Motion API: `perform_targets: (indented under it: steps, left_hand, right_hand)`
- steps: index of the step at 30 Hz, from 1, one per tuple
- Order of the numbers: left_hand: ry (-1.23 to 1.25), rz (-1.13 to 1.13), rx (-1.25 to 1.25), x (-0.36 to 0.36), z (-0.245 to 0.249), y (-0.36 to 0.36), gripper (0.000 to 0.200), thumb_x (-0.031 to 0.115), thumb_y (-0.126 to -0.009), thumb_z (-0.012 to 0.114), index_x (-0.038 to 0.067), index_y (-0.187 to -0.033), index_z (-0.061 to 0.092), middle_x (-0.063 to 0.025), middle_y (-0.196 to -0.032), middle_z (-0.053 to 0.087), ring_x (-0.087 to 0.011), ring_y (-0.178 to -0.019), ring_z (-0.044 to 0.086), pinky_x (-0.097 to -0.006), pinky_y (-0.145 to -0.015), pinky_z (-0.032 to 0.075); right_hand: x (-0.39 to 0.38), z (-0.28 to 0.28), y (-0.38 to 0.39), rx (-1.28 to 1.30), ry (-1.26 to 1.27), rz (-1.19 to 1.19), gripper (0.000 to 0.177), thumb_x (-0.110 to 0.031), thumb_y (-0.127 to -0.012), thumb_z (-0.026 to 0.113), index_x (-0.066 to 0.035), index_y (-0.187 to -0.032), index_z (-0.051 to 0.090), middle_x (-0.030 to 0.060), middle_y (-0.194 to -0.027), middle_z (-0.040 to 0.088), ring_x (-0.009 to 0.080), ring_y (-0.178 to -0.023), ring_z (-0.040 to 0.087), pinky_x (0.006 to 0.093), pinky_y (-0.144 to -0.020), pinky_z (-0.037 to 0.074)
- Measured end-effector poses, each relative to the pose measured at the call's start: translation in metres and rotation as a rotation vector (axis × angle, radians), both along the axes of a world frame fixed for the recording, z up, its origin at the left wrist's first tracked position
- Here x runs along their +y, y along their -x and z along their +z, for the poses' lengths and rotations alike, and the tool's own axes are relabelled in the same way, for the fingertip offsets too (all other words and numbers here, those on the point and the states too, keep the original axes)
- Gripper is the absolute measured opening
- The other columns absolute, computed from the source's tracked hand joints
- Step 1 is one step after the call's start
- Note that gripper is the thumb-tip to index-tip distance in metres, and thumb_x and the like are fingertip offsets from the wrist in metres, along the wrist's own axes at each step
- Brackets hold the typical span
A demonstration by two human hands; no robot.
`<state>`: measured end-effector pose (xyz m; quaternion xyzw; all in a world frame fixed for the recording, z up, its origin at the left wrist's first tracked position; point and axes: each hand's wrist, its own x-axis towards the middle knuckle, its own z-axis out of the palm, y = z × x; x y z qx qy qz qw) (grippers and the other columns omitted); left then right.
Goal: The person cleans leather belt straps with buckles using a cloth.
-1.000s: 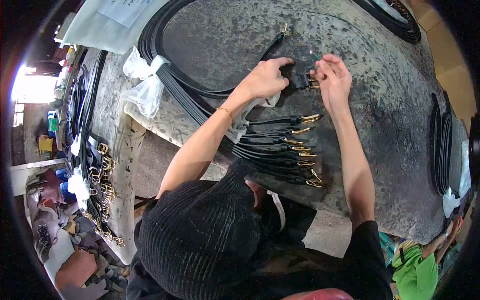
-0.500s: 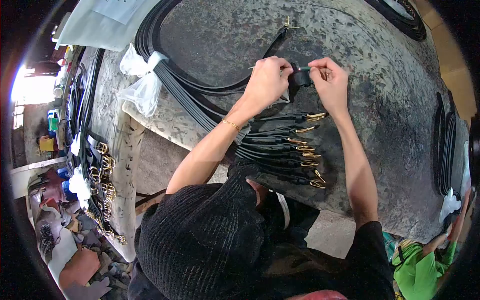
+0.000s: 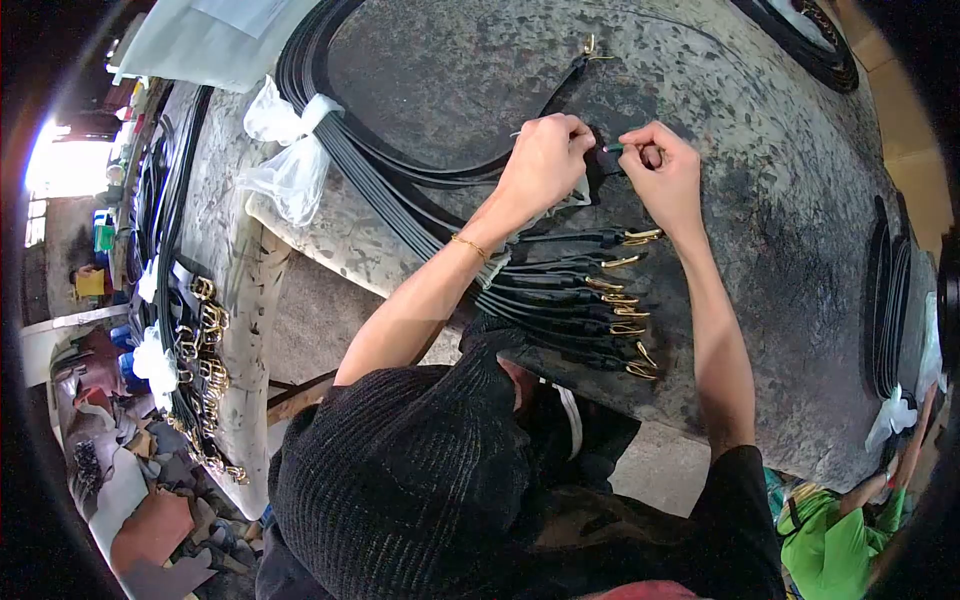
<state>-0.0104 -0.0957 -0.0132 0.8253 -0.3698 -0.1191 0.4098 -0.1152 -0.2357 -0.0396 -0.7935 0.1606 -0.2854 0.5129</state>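
Note:
My left hand [image 3: 546, 162] is closed in a pinch over the work surface, near a black strap. What its fingertips hold is hidden; a thin pale point sticks out beside the knuckles. My right hand [image 3: 664, 172], just to the right, pinches a small dark green stick [image 3: 613, 148] pointing toward the left fingers. A black strap [image 3: 560, 92] with a gold buckle [image 3: 590, 47] reaches out beyond my left hand. Nearer to me lie several black belts [image 3: 545, 282] with gold buckles [image 3: 625, 310], their ends fanned out below both hands.
White plastic [image 3: 322, 112] ties the belt bundle at the left. More belts with gold buckles [image 3: 213, 335] hang over a side table, above leather scraps [image 3: 150, 530]. Coiled straps [image 3: 885, 310] lie at the right edge, near a person in green [image 3: 835, 550].
The green stick has drawn back a little from the left fingers, and more of the right fingers curl around it. The whole view has shifted slightly.

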Motion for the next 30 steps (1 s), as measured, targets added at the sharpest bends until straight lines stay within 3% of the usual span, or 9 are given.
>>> perform_targets:
  steps: [9, 11, 14, 18, 30]
  left_hand:
    - [-0.011, 0.020, -0.006, 0.000, -0.002, -0.001, 0.018, 0.011, -0.086, 0.063, -0.003, -0.095, 0.069, -0.0239, -0.087, 0.068, -0.0385, -0.086, 0.067, -0.0399, -0.076, 0.052]
    - [0.066, -0.018, -0.055, -0.001, -0.007, -0.001, 0.018, 0.011, -0.084, 0.064, 0.000, -0.097, 0.069, -0.0203, -0.089, 0.067, -0.0377, -0.082, 0.066, -0.0398, -0.074, 0.052]
    - [0.103, -0.190, -0.193, 0.001, -0.001, 0.010, 0.019, 0.010, -0.082, 0.065, 0.005, -0.100, 0.071, -0.0161, -0.090, 0.062, -0.0346, -0.077, 0.064, -0.0404, -0.071, 0.052]
    - [0.019, -0.314, -0.354, 0.005, 0.003, 0.015, 0.024, 0.008, -0.080, 0.065, 0.008, -0.103, 0.073, -0.0129, -0.089, 0.060, -0.0301, -0.071, 0.063, -0.0390, -0.068, 0.053]
    - [0.083, -0.276, -0.365, 0.005, -0.005, 0.012, 0.025, 0.006, -0.078, 0.064, 0.006, -0.101, 0.074, -0.0122, -0.088, 0.061, -0.0301, -0.069, 0.064, -0.0391, -0.067, 0.054]
  right_hand:
    - [-0.007, -0.012, -0.001, 0.004, -0.031, 0.032, 0.006, -0.001, -0.080, 0.065, 0.001, -0.085, 0.066, -0.0018, -0.067, 0.052, 0.0029, -0.057, 0.041, 0.0219, -0.052, 0.033]
    - [-0.008, -0.009, -0.001, -0.182, -0.445, -0.048, 0.005, -0.001, -0.084, 0.062, 0.000, -0.088, 0.065, -0.0016, -0.070, 0.056, 0.0032, -0.060, 0.047, 0.0215, -0.054, 0.036]
    - [-0.026, -0.030, -0.001, -0.371, -0.569, -0.119, 0.005, 0.000, -0.087, 0.059, -0.001, -0.089, 0.063, -0.0010, -0.072, 0.058, 0.0042, -0.063, 0.052, 0.0212, -0.055, 0.039]
    - [-0.017, -0.018, 0.000, -0.269, -0.430, -0.141, 0.002, 0.000, -0.086, 0.060, -0.001, -0.085, 0.062, -0.0017, -0.070, 0.057, 0.0032, -0.062, 0.050, 0.0202, -0.054, 0.038]
    - [-0.018, -0.013, 0.003, -0.042, -0.220, -0.047, 0.005, -0.004, -0.081, 0.065, 0.000, -0.080, 0.063, -0.0078, -0.061, 0.045, 0.0005, -0.056, 0.036, 0.0207, -0.050, 0.029]
